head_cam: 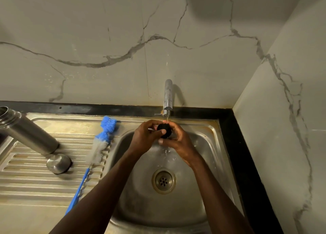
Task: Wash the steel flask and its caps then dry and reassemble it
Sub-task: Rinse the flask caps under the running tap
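Washing is midway; both hands, left hand (147, 135) and right hand (178, 139), pinch the black inner cap (164, 131) under the tap (167, 99); flask (26, 129) and steel cap (59, 163) wait on the drainboard (35, 180); drying and reassembly remain.

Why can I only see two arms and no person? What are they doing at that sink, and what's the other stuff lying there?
The camera sits on the person's head, looking down, so you only see their arms. The left hand and right hand hold a small black cap under a thin stream from the tap, over the sink. On the ribbed draining board to the left stands the open steel flask, looking tilted. Next to it are a round steel cap and a long blue bottle brush.
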